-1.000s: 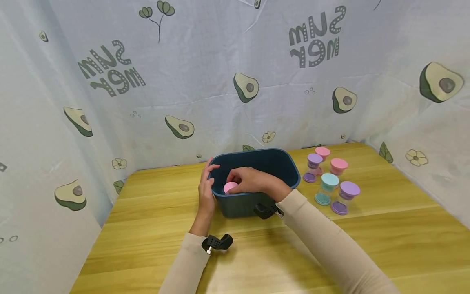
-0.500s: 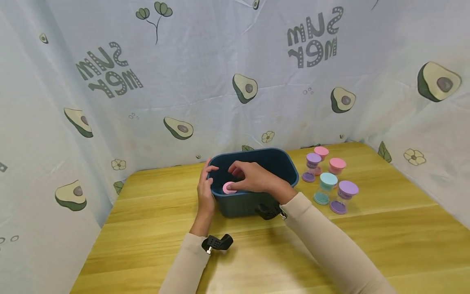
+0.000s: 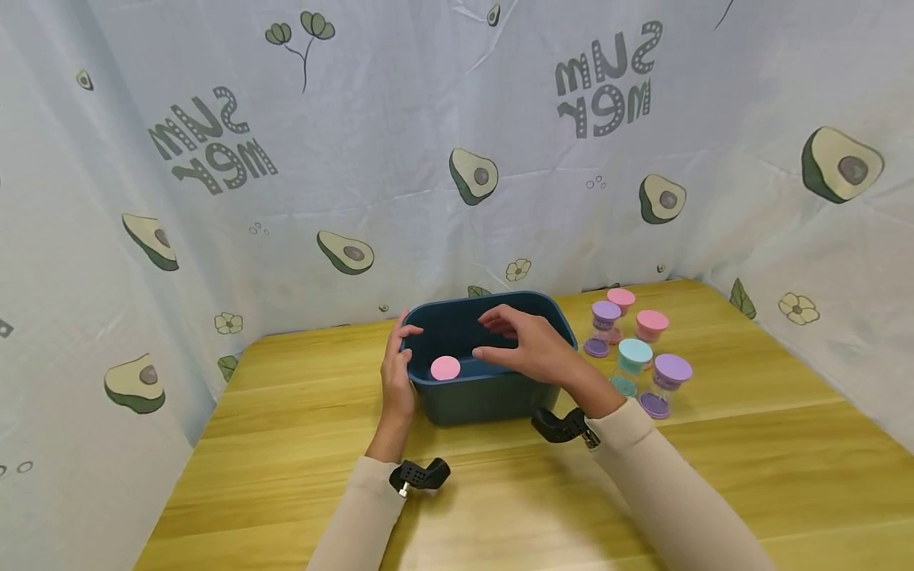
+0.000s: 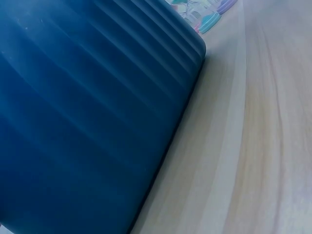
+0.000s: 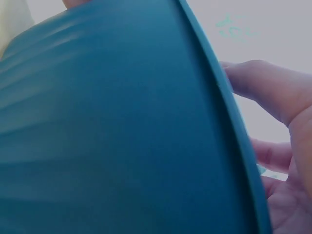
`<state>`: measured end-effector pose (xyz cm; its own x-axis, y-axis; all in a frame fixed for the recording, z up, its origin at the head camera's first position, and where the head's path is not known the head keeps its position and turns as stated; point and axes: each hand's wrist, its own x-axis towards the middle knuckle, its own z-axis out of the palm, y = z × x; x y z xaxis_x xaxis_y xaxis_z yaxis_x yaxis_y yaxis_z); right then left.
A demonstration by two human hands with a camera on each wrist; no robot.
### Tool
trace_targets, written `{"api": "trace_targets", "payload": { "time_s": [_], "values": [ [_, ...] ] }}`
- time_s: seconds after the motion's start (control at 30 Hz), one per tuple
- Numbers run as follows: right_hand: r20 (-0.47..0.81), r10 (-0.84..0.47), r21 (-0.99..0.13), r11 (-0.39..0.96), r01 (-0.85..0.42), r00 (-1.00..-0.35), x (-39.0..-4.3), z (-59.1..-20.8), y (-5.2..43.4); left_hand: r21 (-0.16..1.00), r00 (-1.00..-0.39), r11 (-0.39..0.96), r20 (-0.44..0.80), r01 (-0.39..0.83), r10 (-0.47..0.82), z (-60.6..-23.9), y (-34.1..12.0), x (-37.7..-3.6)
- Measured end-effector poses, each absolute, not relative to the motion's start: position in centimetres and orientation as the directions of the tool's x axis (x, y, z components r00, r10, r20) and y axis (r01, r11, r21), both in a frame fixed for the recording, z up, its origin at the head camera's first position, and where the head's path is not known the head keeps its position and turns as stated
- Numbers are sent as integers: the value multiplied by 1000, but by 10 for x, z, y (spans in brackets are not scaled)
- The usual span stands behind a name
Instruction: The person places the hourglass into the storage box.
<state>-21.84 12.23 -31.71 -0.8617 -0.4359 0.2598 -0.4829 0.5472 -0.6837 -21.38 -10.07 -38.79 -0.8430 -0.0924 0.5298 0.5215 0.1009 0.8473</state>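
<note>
A dark blue bin stands on the table. At its left end my left hand holds the side, with fingertips bent over the rim. Inside the bin, near that end, a pink round top of some piece shows; its lower part is hidden by the front wall. My right hand hovers over the bin's right half, holding nothing, thumb and fingers spread apart. In the right wrist view the thumb and fingers appear beyond the bin's rim. The left wrist view shows the bin's ribbed outer wall without the left hand.
Right of the bin stand several hourglass-shaped pieces with clear middles: a teal one, purple ones and pink ones. A patterned curtain hangs behind the wooden table.
My right hand has let go of the pink piece, which stays in the bin, and has lifted and moved right. The left hand stays at the bin's left end.
</note>
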Motion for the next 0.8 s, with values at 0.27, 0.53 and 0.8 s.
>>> {"api": "trace_targets", "payload": {
  "time_s": [0.27,0.53,0.8],
  "values": [
    [328,-369,-697,527,-487,-869,-203,-320,140,838,-833,96,544,537,-100,-404,-104,-224],
    [341,-341,-706,522,-479,-876,-194,-316,159,810,-803,87,587,580,-105,-412,-107,-233],
    [320,-283,-735,528,-425,-904,-190,-311,184,824,-818,109,566,556,-101,-413,-107,-230]
  ]
}}
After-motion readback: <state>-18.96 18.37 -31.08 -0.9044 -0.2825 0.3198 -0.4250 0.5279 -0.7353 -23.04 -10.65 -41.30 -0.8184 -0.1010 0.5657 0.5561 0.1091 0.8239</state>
